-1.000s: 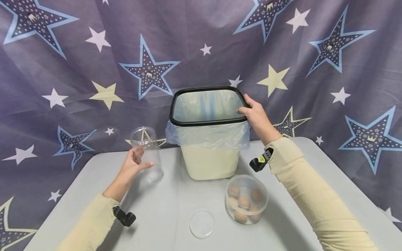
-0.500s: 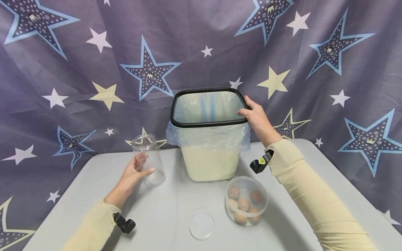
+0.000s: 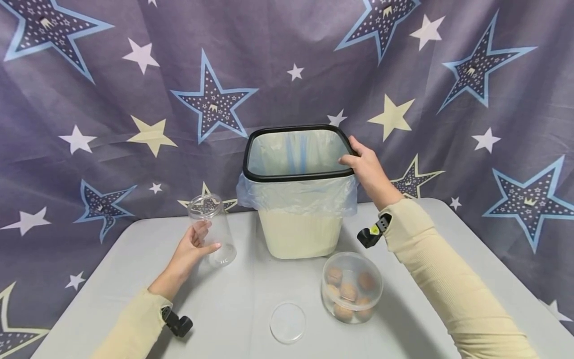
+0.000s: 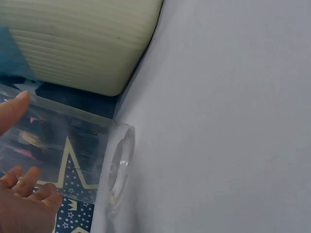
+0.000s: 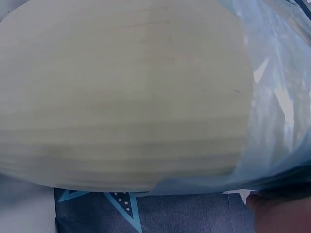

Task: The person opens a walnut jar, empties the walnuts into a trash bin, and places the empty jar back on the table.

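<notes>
My left hand [image 3: 186,252] is around a tall clear plastic jar [image 3: 219,234], thumb on one side and fingers on the other. The jar stands on the table, its top open. In the left wrist view the jar's base [image 4: 121,162] meets the table, with the fingers [image 4: 43,194] curved against its side. My right hand [image 3: 369,172] grips the black rim [image 3: 296,177] of a cream trash bin [image 3: 300,234] at its right corner, thumb inside. A bluish bag [image 3: 305,194] lines the bin and hangs over its outside. The right wrist view shows mostly the bin's wall [image 5: 121,97].
A round clear tub [image 3: 352,259] holding several brown, walnut-like balls [image 3: 348,290] stands in front of the bin. A clear round lid [image 3: 288,323] lies to its left on the grey table [image 3: 242,309]. A star-patterned cloth [image 3: 287,99] hangs behind.
The left hand has lowered the jar slightly onto the table and it stands more upright. During the last half second almost nothing moves. The right hand stays on the bin's rim.
</notes>
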{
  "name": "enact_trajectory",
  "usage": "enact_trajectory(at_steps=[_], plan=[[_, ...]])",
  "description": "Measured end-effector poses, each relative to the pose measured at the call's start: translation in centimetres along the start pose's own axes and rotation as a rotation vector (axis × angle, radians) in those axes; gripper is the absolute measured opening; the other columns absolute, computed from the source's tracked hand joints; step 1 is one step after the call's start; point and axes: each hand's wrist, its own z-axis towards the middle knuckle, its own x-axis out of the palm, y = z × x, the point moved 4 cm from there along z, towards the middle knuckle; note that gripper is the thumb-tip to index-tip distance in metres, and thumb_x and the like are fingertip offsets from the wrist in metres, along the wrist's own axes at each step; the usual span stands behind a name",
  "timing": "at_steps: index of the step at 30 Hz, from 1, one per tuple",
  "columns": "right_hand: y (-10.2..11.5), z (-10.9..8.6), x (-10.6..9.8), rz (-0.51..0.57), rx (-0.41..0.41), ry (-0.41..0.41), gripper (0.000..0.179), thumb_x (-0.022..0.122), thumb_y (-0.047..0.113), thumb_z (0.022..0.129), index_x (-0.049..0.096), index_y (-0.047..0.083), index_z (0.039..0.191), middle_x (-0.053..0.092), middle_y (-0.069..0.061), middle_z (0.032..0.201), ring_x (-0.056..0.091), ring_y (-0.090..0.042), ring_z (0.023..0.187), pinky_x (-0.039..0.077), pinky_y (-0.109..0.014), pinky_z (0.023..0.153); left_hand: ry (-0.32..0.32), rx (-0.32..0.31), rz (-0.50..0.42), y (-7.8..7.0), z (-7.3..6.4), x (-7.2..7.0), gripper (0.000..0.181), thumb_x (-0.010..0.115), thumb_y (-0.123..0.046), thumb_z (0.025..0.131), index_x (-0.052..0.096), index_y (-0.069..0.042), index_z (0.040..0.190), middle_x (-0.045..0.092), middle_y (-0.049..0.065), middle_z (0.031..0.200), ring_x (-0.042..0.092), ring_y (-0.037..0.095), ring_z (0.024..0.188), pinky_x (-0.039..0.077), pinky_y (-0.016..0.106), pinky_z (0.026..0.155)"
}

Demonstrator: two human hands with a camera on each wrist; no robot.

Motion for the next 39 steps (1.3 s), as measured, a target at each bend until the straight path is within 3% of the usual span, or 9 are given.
enact_trajectory(at_steps=[10,16,23,30,35,39], plan=[[0.0,0.0,0.0,0.011,0.006,0.007,0.076,0.052,0.006,0.08,0.018,0.005,0.148,0.015,-0.004,0.156,0.013,-0.013,0.142,0.019,-0.028,0.113,-0.012,0.022,0.007,-1.6,-0.3,-1.2,0.081,0.066,0.001,0.082,0.017,0.003,0.147,0.022,0.023,0.152,0.019,0.036,0.14,0.014,0.046,0.115],[0.2,-0.3,-0.1,0.019,0.018,0.017,0.076,0.052,0.006,0.082,0.016,0.008,0.149,0.014,-0.002,0.156,0.012,-0.012,0.142,0.019,-0.029,0.113,-0.002,0.056,-0.001,-3.8,-0.4,-1.9,0.087,0.066,0.003,0.082,0.01,0.0,0.149,0.02,0.025,0.152,0.017,0.034,0.141,0.012,0.044,0.116],[0.2,-0.3,0.0,0.005,0.014,0.018,0.076,0.051,0.007,0.082,0.016,0.007,0.149,0.014,-0.003,0.156,0.013,-0.013,0.142,0.019,-0.029,0.114,-0.012,0.133,0.009,-6.8,-0.6,-3.0,0.089,0.067,0.005,0.081,0.012,-0.004,0.15,0.018,0.022,0.154,0.017,0.035,0.141,0.011,0.045,0.115],[0.2,-0.3,0.1,0.004,0.011,0.02,0.076,0.051,0.007,0.082,0.016,0.007,0.149,0.014,-0.002,0.156,0.012,-0.013,0.142,0.019,-0.029,0.114,-0.033,0.209,0.121,-9.6,-0.7,-3.7,0.091,0.071,-0.001,0.081,0.013,-0.009,0.151,0.022,0.02,0.153,0.021,0.03,0.141,0.015,0.04,0.115],[0.3,-0.4,0.1,0.003,0.013,0.028,0.076,0.051,0.007,0.083,0.015,0.008,0.149,0.014,-0.002,0.156,0.012,-0.013,0.142,0.019,-0.03,0.114,-0.035,0.258,0.144,-11.5,-1.0,-3.5,0.091,0.071,-0.001,0.082,0.014,-0.012,0.151,0.023,0.017,0.154,0.021,0.026,0.142,0.017,0.032,0.115],[0.3,-0.3,0.1,0.015,0.021,0.03,0.076,0.051,0.007,0.083,0.016,0.009,0.15,0.014,-0.002,0.157,0.013,-0.013,0.142,0.02,-0.031,0.113,-0.019,0.306,0.089,-12.9,-1.5,-2.9,0.09,0.07,0.005,0.08,0.016,-0.012,0.151,0.026,0.014,0.153,0.022,0.024,0.142,0.018,0.026,0.114]])
